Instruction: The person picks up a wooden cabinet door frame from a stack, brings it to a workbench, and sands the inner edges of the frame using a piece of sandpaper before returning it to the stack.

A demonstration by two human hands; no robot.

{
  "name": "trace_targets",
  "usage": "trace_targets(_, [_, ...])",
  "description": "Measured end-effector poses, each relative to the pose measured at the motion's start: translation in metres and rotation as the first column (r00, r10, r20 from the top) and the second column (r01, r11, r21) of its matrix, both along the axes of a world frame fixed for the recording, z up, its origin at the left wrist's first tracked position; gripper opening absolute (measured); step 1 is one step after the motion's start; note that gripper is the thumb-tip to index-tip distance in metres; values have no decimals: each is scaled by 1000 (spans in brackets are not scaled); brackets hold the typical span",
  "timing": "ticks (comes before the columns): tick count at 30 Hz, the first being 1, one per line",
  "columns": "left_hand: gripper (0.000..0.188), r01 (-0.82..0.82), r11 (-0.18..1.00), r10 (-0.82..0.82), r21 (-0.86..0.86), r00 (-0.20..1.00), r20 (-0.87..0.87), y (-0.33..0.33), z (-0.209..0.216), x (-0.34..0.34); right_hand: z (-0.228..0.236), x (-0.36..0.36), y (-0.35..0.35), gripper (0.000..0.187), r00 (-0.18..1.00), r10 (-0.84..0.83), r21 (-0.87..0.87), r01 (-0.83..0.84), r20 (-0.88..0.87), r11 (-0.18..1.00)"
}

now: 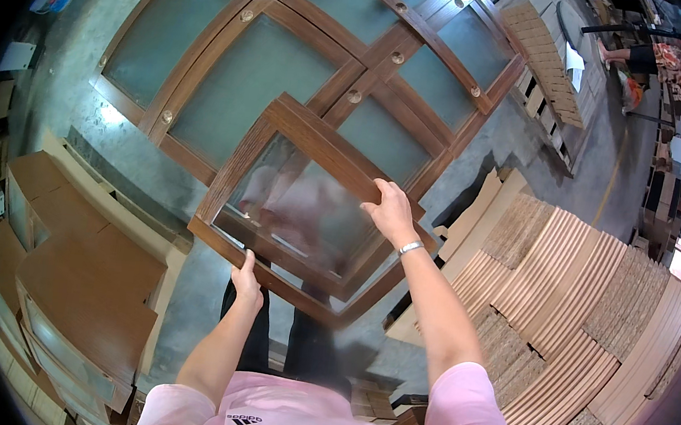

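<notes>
In front of my body I hold up a brown wood-framed glass cabinet door [320, 145], tilted, with reflections in its pane. My left hand [247, 283] grips the near-left edge of its frame, thumb up on the wood and fingers mostly hidden beneath. Over the right side rail lies my right hand [392, 215], closed round the frame, a silver band on its wrist. Just beyond, several similar glass doors [255, 71] with frosted panes lie side by side and partly on top of each other. Small round pads sit on their frame corners.
Stacks of cut board strips [566, 274] stand close on my right. Brown panels [93, 278] are piled on the left, beside a long pale board edge. A pallet load [548, 56] stands at far right, with another person [663, 67] beyond it. Grey concrete floor shows between.
</notes>
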State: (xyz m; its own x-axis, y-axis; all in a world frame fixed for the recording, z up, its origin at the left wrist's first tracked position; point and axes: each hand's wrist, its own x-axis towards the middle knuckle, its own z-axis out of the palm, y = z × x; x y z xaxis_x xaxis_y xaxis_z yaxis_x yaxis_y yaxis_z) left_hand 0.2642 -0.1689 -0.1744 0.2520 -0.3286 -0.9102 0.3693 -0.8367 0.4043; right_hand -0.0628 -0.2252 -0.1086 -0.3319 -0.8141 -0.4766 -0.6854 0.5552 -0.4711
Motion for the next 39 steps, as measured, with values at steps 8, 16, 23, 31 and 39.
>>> trace_targets(8, [48,308,949,-310,61,951,15,1,-28,10,-49,-7,-17,54,1000,14,-9,-14,-6,1000])
trace_targets(16, [51,472,863,-487,179,872,51,-24,-17,0,-57,-13,-23,51,999,4,36,-2,-36,999])
trace_targets(23, [45,430,879,-430,207,902,-51,4,4,12,-38,1,-4,52,999,24,24,-23,-38,999])
trace_targets(31, [39,426,861,-430,277,901,-49,23,5,25,-29,14,15,52,999,28,56,-27,-29,998])
trace_targets(39, [38,529,831,-532,170,846,-33,-17,-22,4,-46,-11,-19,53,996,33,-66,-38,-79,997])
